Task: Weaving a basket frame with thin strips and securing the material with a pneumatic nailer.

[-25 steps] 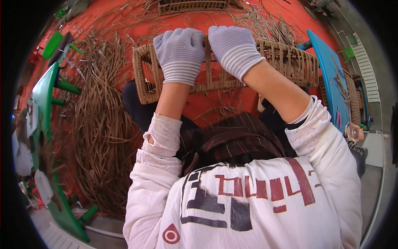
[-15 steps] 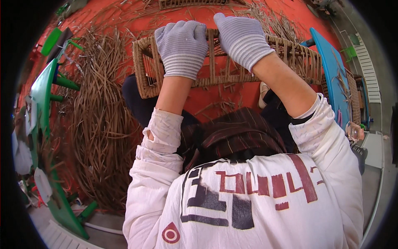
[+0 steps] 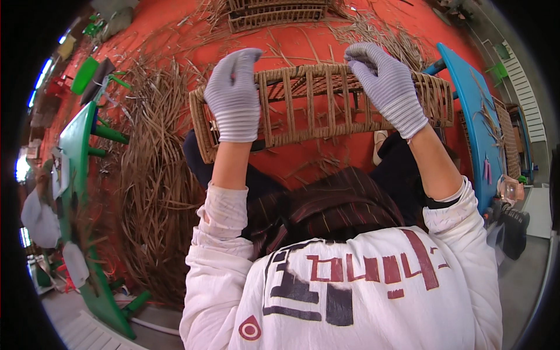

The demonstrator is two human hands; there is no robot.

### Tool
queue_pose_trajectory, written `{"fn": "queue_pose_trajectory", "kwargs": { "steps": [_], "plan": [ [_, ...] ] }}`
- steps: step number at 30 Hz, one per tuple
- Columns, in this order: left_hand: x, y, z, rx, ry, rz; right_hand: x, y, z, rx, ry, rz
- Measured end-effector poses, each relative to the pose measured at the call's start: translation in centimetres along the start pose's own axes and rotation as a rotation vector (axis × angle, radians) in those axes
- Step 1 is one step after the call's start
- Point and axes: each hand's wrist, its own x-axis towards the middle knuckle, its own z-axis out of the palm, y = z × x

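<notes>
Head view, and a woven frame (image 3: 310, 108) is being seen lengthwise across the front of the knees (image 3: 195, 158), its slats being lined up between a top rail (image 3: 286, 74) and a lower one. Near its left end the left hand (image 3: 234, 96) is being held over the frame, the fingers being bent toward the middle and pressed together, the thumb being parted from them by a narrow gap. Whether the rail is being touched there cannot be told. Right of the middle, the right hand (image 3: 389, 81) is being held at that same rail, its fingers being curved leftward side by side, the thumb being set apart below them, nothing being visibly pinched; contact at the thumb tip is not being clearly shown. Both hands are being covered by striped gloves (image 3: 239, 125), and white sleeves (image 3: 219, 219) are being bunched on the forearms. Dark cloth (image 3: 341, 201) is being spread over the lap.

Over on the left, a big heap of brown strips (image 3: 154, 186) is being spread on the red floor (image 3: 280, 158), flanked by a green table (image 3: 76, 143). On the right, a blue table (image 3: 471, 102) is being seen just beside the frame's right end. Ahead, well apart, a second frame (image 3: 278, 20) is being ringed by loose strips
</notes>
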Motion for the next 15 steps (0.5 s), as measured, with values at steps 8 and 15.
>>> {"fn": "queue_pose_trajectory", "kwargs": {
  "steps": [8,15],
  "plan": [
    [0.4,1.4,-3.8,0.131,0.023,-0.052,-0.1,0.2,1.5,-0.156,0.145,-0.307],
    [0.0,1.6,-2.9,0.627,-0.122,0.283,0.2,0.3,3.2,-0.117,0.102,-0.367]
  ]
}}
